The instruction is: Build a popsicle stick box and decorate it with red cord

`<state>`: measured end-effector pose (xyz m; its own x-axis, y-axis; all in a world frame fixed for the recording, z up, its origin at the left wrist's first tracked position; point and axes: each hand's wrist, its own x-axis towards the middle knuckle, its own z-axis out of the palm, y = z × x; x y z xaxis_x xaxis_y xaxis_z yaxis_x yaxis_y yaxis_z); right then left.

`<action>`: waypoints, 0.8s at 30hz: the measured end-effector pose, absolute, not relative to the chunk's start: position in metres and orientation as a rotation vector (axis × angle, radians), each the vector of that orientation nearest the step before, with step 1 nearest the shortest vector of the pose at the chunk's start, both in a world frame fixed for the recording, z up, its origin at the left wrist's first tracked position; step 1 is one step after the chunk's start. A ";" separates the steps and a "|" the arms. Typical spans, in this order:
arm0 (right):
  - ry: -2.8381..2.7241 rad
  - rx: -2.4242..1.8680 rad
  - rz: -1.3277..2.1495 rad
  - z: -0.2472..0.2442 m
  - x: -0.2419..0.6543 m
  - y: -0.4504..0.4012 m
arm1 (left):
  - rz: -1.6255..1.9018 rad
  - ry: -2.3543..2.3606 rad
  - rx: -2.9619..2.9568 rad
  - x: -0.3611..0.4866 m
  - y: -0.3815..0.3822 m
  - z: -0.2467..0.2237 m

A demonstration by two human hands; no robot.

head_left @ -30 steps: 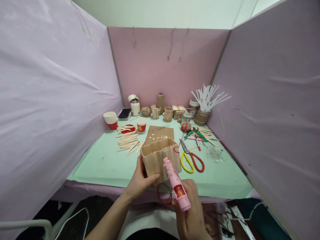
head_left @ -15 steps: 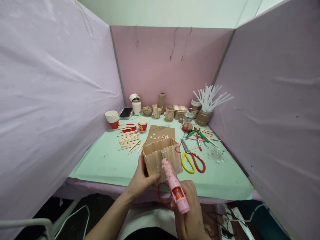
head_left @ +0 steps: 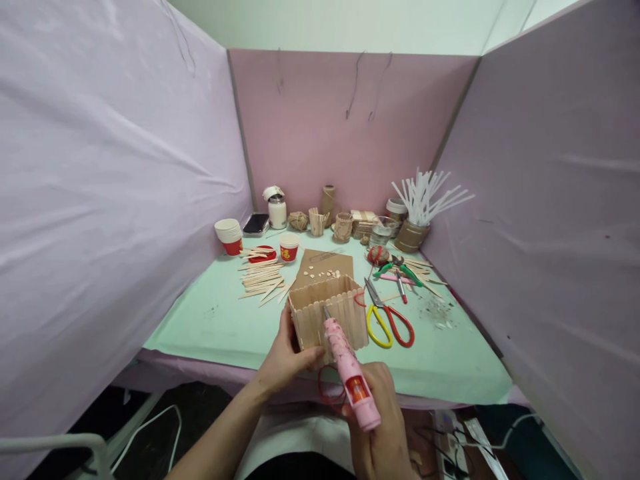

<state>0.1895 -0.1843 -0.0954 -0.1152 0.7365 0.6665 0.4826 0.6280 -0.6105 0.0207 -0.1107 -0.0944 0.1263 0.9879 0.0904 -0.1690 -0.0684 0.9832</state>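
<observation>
A box made of upright wooden craft sticks is held over the table's front edge. My left hand grips it at its left side and lower front, thumb across the front wall. In my right hand is a pink hot glue gun, its metal nozzle pointing at the box's front wall near the upper rim; whether it touches is unclear. Red yarn loops below the box, and a strand shows at its right corner. My right fingers are partly hidden behind the glue gun.
Scissors with yellow and red handles lie just right of the box. Behind it is a cardboard sheet with small wooden bits. Loose sticks, paper cups, green-handled pliers and a holder of white glue sticks stand or lie around.
The whole scene has shifted slightly to the right in view. Both hands keep the same hold on the box and glue gun, with little visible movement.
</observation>
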 end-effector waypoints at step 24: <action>-1.650 -0.980 0.402 -0.096 0.176 -0.189 | 1.227 0.994 1.261 0.021 -0.111 -0.093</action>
